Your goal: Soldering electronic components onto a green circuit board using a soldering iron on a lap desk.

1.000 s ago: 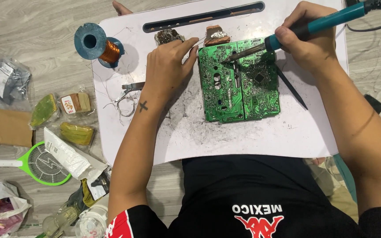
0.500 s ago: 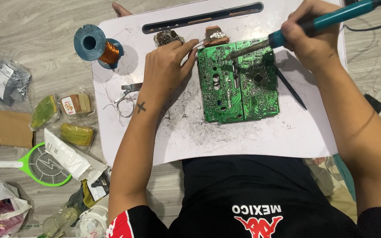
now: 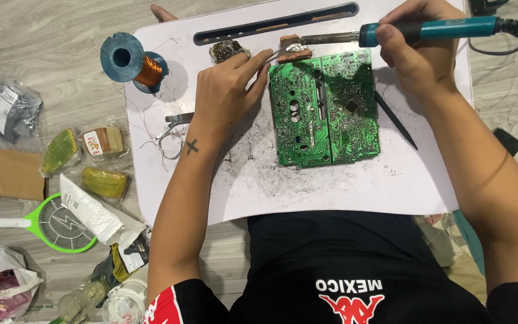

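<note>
A green circuit board [image 3: 325, 111] lies on a white lap table [image 3: 343, 180]. My right hand [image 3: 418, 51] grips a teal-handled soldering iron [image 3: 433, 30]; its tip reaches left to a small brown pad [image 3: 295, 51] just beyond the board's far edge. My left hand [image 3: 226, 96] rests on the table left of the board, its fingers pinching a thin metal piece [image 3: 277, 55] held toward the pad beside the iron's tip. A dark metallic lump [image 3: 228, 51] sits close to my left fingertips.
A blue spool of copper wire [image 3: 132, 63] stands at the table's far left. Tweezers and loose wire [image 3: 172, 129] lie beside my left wrist, a black probe [image 3: 395, 120] right of the board. Bags, a white tube and a green racket-shaped swatter [image 3: 55, 222] litter the floor on the left.
My right hand lifted the soldering iron off the board and swung its tip up and left to the brown pad. My left hand stayed in place, fingers stretching toward the pad.
</note>
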